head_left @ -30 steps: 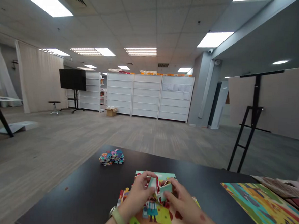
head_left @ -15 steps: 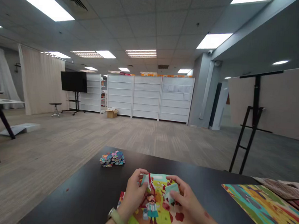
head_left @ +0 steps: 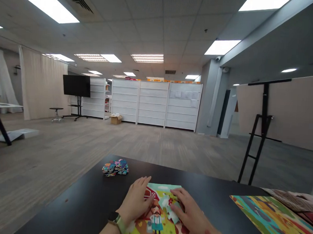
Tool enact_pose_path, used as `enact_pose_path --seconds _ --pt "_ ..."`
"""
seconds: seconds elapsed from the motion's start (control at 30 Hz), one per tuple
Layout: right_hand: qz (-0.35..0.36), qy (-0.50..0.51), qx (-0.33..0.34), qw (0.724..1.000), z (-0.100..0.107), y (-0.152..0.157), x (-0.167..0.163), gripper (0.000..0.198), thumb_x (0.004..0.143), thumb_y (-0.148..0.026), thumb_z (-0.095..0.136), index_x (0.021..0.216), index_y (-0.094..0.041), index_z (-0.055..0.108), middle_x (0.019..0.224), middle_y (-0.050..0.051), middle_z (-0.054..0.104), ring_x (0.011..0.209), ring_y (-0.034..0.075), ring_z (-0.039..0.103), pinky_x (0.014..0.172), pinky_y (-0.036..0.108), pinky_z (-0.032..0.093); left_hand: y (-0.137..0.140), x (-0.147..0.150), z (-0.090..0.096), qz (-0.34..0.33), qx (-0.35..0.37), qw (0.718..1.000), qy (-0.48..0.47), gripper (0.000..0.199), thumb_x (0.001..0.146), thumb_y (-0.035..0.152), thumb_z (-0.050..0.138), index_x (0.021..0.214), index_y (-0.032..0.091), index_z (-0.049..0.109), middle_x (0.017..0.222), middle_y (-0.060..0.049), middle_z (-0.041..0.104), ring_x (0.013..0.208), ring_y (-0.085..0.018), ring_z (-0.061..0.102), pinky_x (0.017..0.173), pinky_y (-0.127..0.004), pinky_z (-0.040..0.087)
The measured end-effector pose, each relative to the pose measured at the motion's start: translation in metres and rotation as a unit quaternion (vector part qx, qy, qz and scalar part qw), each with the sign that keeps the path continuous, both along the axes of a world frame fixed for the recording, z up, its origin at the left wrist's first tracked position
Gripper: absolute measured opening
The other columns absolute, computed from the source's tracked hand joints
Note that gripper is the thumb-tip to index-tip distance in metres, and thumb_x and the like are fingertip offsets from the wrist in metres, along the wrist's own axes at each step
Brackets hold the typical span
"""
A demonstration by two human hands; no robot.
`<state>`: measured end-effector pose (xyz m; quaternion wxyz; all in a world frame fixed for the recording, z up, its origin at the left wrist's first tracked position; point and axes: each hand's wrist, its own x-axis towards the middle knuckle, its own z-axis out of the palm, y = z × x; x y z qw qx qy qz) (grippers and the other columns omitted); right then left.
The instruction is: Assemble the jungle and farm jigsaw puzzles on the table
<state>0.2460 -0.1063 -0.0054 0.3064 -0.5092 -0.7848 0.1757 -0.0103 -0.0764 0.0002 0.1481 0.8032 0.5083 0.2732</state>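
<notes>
A colourful farm picture puzzle lies on the dark table before me, showing a farmer, a red barn and a spotted cow. My left hand rests along its upper left side, fingers stretched out together and pressing near the barn. Over the right side is my right hand, with a pale teal and white puzzle piece between thumb and fingers. The hand hides part of that piece and of the cow. A heap of loose puzzle pieces sits near the far left edge of the table.
At the right, another bright illustrated sheet lies on the table, beside crumpled brownish fabric. Beyond stand a black easel-like stand, white shelves and a cardboard box on the carpet.
My left hand has let go of the piece it held at the top left and now lies flat there, uncovering the barn. My right hand has lowered its piece toward the picture.
</notes>
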Motion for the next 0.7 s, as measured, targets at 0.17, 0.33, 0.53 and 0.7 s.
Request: enact_pose_path --seconds 0.17,0.33,0.53,0.7 --pt "-0.037 -0.033 0.059 0.997 -0.001 0.008 -0.001 0.037 0.100 -0.040 0.044 0.122 -0.019 0.065 0.125 0.013 0.064 0.118 0.026 0.060 0.105 0.041 0.048 0.002 0.000 -0.010 -0.003 0.005 0.999 0.041 0.058 0.090 0.042 0.051 0.144 0.022 0.053 0.148 -0.010 0.053 0.139 -0.034 0.042 0.117 -0.053 0.025" --pt "-0.028 -0.016 0.070 0.997 0.001 0.008 -0.009 0.028 0.098 -0.035 0.048 0.109 -0.020 0.068 0.113 0.011 0.069 0.108 0.026 0.062 0.099 0.042 0.049 0.000 -0.004 -0.004 -0.007 0.016 0.998 0.066 0.054 0.091 0.038 0.051 0.141 0.019 0.055 0.142 -0.012 0.056 0.134 -0.032 0.046 0.114 -0.052 0.031" --pt "-0.011 -0.024 0.058 0.998 0.009 0.004 -0.014 0.023 0.098 -0.030 0.051 0.106 -0.019 0.069 0.109 0.010 0.069 0.106 0.025 0.061 0.098 0.042 0.047 -0.011 -0.007 0.036 -0.041 0.019 0.999 -0.014 0.040 0.088 0.032 0.062 0.126 0.020 0.063 0.141 -0.014 0.054 0.137 -0.032 0.043 0.115 -0.053 0.031" --pt "-0.001 -0.035 0.041 0.999 0.013 -0.002 -0.020 0.023 0.100 -0.033 0.054 0.111 -0.018 0.067 0.113 0.007 0.067 0.106 0.023 0.063 0.097 0.043 0.050 -0.086 0.004 0.132 -0.295 0.049 0.891 -0.342 0.064 0.085 0.059 0.070 0.138 0.029 0.051 0.131 -0.006 0.061 0.122 -0.028 0.059 0.101 -0.040 0.051"
